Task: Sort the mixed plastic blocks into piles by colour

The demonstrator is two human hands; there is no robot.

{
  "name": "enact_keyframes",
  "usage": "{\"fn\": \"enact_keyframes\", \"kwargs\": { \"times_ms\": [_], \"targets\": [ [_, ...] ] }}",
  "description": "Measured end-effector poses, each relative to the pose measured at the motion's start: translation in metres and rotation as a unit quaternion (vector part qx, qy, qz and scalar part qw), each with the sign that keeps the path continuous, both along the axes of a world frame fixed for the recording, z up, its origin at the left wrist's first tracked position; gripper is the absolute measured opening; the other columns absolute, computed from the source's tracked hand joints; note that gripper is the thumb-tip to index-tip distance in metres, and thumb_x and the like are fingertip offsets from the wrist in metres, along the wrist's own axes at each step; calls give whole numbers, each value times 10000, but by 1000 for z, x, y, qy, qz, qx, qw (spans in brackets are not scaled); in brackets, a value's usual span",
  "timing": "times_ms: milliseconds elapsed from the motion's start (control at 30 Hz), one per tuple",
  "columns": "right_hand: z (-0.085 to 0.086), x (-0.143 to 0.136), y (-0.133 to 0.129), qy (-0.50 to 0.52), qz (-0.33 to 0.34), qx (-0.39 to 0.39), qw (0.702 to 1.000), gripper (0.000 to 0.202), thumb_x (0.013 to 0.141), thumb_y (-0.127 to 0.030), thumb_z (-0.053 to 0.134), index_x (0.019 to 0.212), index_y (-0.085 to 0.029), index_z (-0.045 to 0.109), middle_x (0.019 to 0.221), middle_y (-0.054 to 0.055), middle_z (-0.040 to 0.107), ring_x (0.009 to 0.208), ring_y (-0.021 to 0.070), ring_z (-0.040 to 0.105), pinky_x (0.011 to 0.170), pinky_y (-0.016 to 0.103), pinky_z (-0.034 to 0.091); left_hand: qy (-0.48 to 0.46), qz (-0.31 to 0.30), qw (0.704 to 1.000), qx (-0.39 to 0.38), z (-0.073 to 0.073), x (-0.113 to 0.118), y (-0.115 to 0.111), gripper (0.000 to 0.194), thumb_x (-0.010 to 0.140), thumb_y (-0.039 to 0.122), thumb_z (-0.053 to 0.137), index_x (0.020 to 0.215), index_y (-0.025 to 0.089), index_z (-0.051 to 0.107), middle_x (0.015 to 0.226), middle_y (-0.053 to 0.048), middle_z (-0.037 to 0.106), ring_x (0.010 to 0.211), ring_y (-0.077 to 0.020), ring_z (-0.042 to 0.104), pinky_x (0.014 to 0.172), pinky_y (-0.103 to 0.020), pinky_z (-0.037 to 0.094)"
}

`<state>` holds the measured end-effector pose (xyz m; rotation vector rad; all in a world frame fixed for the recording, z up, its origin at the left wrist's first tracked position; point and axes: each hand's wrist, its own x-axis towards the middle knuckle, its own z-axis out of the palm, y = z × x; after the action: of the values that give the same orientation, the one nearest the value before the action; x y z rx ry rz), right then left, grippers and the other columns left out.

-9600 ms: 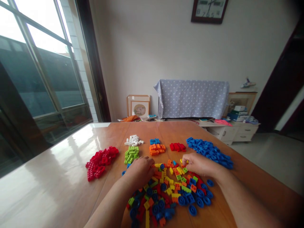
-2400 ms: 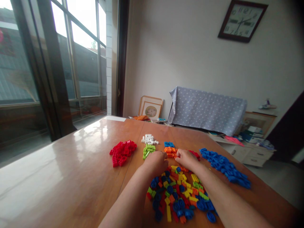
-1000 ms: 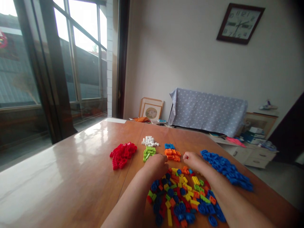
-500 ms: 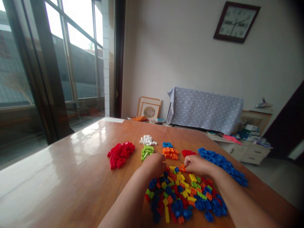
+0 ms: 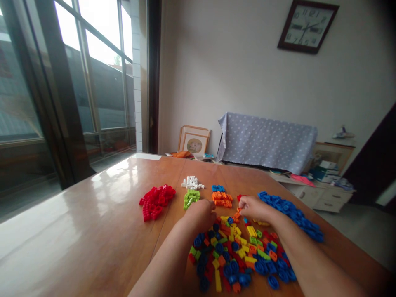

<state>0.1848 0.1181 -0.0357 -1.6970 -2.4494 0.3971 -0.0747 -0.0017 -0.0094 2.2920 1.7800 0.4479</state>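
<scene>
A mixed heap of toy bricks (image 5: 235, 249) in yellow, blue, red, orange and green spreads in front of me. My right hand (image 5: 254, 208) is above its far right edge, thumb and fingers pinched on an orange toy brick (image 5: 237, 213). At the heap's far left edge is my left hand (image 5: 200, 214), its fingers curled in. Whatever may be in those fingers is hidden by the back of the hand. Just beyond it lie green bricks (image 5: 191, 199), and orange bricks (image 5: 222, 200) sit between the two hands. Red bricks (image 5: 241, 197) are partly covered by my right hand.
On the wooden table (image 5: 102, 231) a red brick pile (image 5: 157, 202) lies left, white bricks (image 5: 192, 182) and a few blue bricks (image 5: 218, 188) farther back. A long blue brick pile (image 5: 291, 214) runs along the right. Behind stands a cloth-covered object (image 5: 266, 142) near a cabinet (image 5: 328, 200).
My right hand has risen slightly away from the heap's edge, with the orange toy brick now showing at its fingertips. My left hand has hardly moved.
</scene>
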Motion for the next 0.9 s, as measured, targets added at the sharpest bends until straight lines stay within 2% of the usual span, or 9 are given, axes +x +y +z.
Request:
{"fn": "enact_keyframes", "kwargs": {
  "times_ms": [100, 267, 433, 700, 900],
  "targets": [
    [-5, -6, 9, 9, -26, 13, 1000, 102, 727, -236, 701, 825, -211, 688, 730, -21, 691, 687, 129, 591, 574, 202, 329, -2, 1, 1000, 1, 0, 0, 0, 281, 870, 345, 541, 1061, 233, 714, 1093, -95, 731, 1019, -273, 683, 859, -334, 522],
    [-10, -21, 17, 19, -50, 17, 998, 101, 693, -243, 764, 756, -220, 688, 691, -24, 682, 673, 132, 591, 588, 207, 343, -6, 6, 1000, 9, -2, 0, 1, 285, 867, 350, 550, 1075, 239, 711, 1095, -91, 732, 1018, -268, 684, 848, -323, 521],
    [-17, -26, 22, 37, -55, 17, 998, 147, 687, -219, 768, 807, -220, 684, 727, -28, 694, 668, 124, 589, 576, 200, 344, -3, 5, 1000, 9, -2, 0, 1, 288, 867, 341, 546, 1081, 237, 708, 1099, -94, 730, 1022, -269, 684, 843, -325, 523],
    [-29, -28, 25, 70, -57, 20, 996, 231, 751, -126, 635, 970, -199, 639, 752, -37, 682, 646, 94, 572, 539, 168, 316, 4, 4, 1000, 11, -4, 1, 1, 283, 866, 335, 535, 1068, 241, 710, 1080, -92, 734, 1010, -279, 686, 838, -338, 529],
    [-22, -12, 23, 64, -42, 20, 997, 128, 727, -153, 622, 841, -194, 664, 733, -20, 683, 672, 115, 579, 537, 183, 309, -3, 9, 1000, 2, -6, 1, 3, 297, 876, 372, 540, 1079, 241, 712, 1096, -95, 733, 1016, -273, 683, 847, -332, 525]
  ]
}}
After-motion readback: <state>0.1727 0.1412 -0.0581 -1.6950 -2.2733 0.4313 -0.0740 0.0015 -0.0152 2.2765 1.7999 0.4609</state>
